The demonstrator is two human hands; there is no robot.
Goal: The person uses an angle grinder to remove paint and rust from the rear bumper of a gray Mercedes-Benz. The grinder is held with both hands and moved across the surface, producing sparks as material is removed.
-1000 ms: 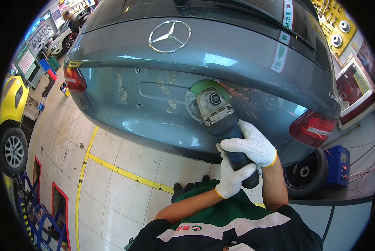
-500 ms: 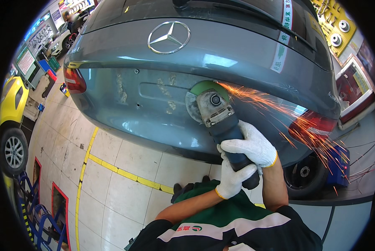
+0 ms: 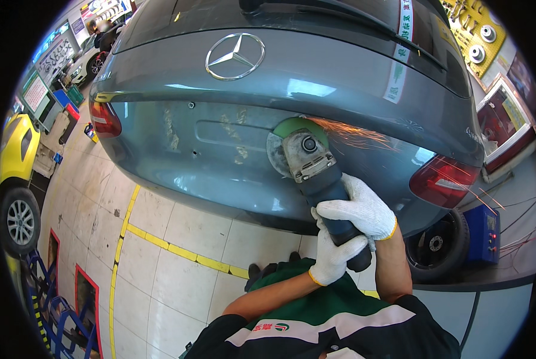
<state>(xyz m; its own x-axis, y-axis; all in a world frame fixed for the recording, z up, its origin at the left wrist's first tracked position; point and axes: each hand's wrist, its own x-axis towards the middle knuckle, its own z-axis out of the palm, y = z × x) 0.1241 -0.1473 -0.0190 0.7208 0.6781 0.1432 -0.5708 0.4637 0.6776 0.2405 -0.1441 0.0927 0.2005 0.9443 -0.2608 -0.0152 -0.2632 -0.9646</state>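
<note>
An angle grinder [image 3: 323, 182] is held in both my hands, its green disc [image 3: 289, 125] against the grey-blue rear panel [image 3: 232, 167] of a car. Orange sparks [image 3: 348, 127] fly off to the right from the disc's upper edge. In a white knit glove, my right hand [image 3: 363, 209] wraps around the middle of the grinder's body. Lower down, my gloved left hand [image 3: 333, 254] grips its rear end. Pale rough patches [image 3: 239, 152] mark the panel left of the disc. The exact contact line is hidden behind the grinder head.
Beside the right tail light [image 3: 444, 181] stand a loose wheel [image 3: 438, 245] and a blue box [image 3: 482, 233]. A yellow car [image 3: 19, 149] and blue metal frames [image 3: 58, 317] are at left. Red-edged floor openings [image 3: 87, 299] lie near them. Tools hang on a yellow board [image 3: 474, 36].
The spark spray has become shorter and thinner. The view has shifted slightly against the car; both hands keep the same hold on the grinder.
</note>
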